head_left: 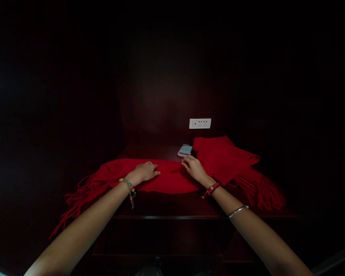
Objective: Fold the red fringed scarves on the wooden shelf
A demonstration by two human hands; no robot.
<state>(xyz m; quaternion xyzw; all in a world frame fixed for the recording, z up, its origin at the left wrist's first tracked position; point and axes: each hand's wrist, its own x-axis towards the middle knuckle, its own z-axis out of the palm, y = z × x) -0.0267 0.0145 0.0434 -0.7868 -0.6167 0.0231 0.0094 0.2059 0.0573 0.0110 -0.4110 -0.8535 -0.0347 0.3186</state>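
Observation:
A red fringed scarf (172, 181) lies stretched across a dark wooden table (172, 209). My left hand (146, 171) rests flat on its middle, fingers stretched out, a ring on one finger and a beaded bracelet at the wrist. My right hand (193, 167) lies on the scarf's far edge to the right, fingers curled down onto the cloth; whether they pinch it is unclear. That wrist wears a red band, and a metal bangle sits further up the arm. The scarf's left fringe (74, 199) hangs over the table's edge.
A second red scarf (227, 157), folded, lies at the right with its fringe (261, 189) trailing toward the front edge. A phone (184, 150) with a lit screen lies behind my hands. A white wall socket (200, 123) sits on the dark back panel.

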